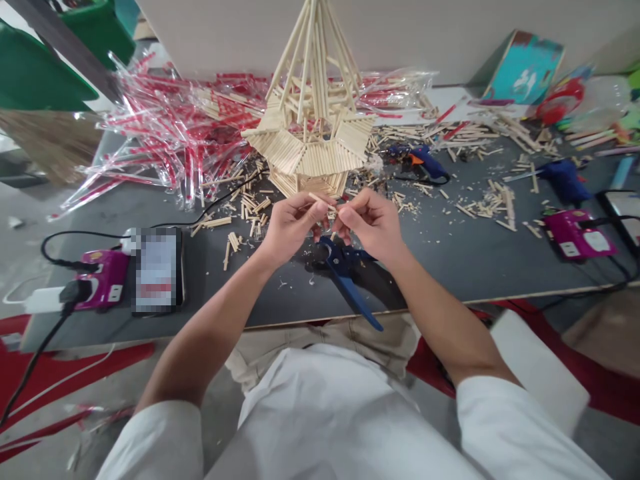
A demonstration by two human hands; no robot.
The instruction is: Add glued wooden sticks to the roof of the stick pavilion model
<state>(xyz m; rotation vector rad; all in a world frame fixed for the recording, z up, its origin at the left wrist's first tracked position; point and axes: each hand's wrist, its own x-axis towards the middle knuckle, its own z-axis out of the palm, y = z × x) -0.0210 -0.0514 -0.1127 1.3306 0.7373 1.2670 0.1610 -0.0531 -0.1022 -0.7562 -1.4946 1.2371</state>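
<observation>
Left hand point(290, 223) and right hand point(373, 223) on a thin stick point(320, 199), blue scissors point(345, 280) beneath.

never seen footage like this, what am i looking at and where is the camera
There is no machine here. A single camera is worn on a person's head and looks forward and down, so the two bare arms rising from the bottom edge are that person's own. The left hand and right hand pinch a thin wooden stick between them, just in front of a stick-built tower model. Under the hands, blue scissors lie on the dark table. Around them are loose stick offcuts, a heap of red-and-clear wrappers, a blue glue gun, a phone and a purple plugged-in device.
</observation>
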